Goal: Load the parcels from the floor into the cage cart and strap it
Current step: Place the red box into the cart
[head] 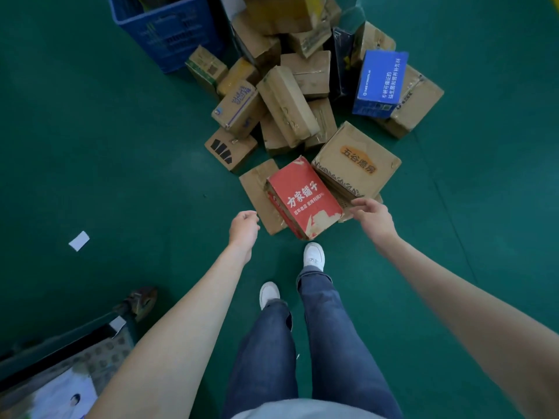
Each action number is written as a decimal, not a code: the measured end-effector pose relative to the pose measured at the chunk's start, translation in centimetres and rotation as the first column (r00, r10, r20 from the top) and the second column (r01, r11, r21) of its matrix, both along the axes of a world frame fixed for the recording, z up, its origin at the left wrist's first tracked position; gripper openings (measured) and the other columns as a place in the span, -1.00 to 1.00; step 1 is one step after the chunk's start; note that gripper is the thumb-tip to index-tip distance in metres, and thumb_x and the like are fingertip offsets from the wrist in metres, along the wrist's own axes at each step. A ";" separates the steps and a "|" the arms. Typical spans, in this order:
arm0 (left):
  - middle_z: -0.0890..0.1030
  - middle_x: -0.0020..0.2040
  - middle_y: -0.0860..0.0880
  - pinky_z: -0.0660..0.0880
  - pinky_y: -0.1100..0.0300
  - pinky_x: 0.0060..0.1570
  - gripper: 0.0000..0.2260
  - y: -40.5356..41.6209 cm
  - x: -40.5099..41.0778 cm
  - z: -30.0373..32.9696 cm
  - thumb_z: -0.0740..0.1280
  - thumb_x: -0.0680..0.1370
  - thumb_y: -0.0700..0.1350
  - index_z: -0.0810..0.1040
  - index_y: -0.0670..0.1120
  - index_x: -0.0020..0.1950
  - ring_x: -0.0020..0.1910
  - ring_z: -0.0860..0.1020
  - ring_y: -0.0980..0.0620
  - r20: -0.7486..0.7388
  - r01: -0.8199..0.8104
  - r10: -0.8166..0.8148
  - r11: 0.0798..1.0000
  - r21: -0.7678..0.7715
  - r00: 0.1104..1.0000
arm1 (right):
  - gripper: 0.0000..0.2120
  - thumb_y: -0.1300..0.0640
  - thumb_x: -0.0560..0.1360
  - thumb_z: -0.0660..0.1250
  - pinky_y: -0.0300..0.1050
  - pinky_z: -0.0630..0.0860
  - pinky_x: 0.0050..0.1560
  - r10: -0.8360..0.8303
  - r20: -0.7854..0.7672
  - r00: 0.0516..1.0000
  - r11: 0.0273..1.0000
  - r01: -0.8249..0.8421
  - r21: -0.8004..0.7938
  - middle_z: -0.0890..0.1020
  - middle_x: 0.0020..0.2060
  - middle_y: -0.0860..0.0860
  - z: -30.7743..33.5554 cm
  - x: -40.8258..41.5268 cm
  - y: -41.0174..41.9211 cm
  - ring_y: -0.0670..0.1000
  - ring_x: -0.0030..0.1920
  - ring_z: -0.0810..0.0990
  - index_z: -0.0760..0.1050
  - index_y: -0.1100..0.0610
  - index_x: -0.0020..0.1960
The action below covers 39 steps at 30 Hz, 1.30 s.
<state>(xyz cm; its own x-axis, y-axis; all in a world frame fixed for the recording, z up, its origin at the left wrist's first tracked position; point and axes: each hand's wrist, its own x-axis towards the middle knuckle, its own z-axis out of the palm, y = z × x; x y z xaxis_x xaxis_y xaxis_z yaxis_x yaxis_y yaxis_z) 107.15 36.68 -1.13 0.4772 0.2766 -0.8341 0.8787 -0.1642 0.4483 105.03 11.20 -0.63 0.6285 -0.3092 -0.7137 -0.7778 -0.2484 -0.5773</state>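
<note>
Both arms reach down toward the red box (304, 198) at frame centre, the nearest parcel of the pile, so the step in hand looks like picking up a parcel. The left hand (243, 226) hangs just left of it with fingers loosely curled, holding nothing and apart from the cardboard. The right hand (373, 217) is at the box's right side, fingers relaxed and partly spread, close to the edge of the brown box (357, 164) behind; whether it touches either I cannot tell.

Next the hands likely need to close on the red box's two sides and lift it clear. It lies tilted on a flat carton (257, 192), so it may slip as it comes up.

The pile fills the upper middle: brown cartons, a blue box (379, 83) on the right, a blue crate (166, 28) at upper left. The cart (60, 346) shows only as a corner at lower left. A paper scrap (79, 241) lies on the green floor (90, 146) at left
</note>
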 end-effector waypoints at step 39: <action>0.62 -0.01 0.02 0.32 0.21 -0.25 -0.83 -5.8 4.3 -10.4 0.14 0.67 -0.14 0.46 -0.06 0.22 -0.07 0.54 0.10 -0.159 -0.195 0.160 0.951 -0.239 0.974 | -0.63 0.32 0.62 0.09 -0.05 0.52 0.18 0.116 -0.202 0.972 0.979 -0.077 0.191 0.64 0.12 -0.02 -14.6 4.5 0.6 0.06 0.08 0.62 0.45 -0.07 0.23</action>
<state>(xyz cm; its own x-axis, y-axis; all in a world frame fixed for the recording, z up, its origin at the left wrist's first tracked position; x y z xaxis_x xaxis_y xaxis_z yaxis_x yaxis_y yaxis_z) 111.42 30.85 -11.48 0.3167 0.1190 -0.9410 0.9388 0.1025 0.3289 109.50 11.78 -15.26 0.4779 -0.1085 -0.8717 -0.8643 -0.2351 -0.4446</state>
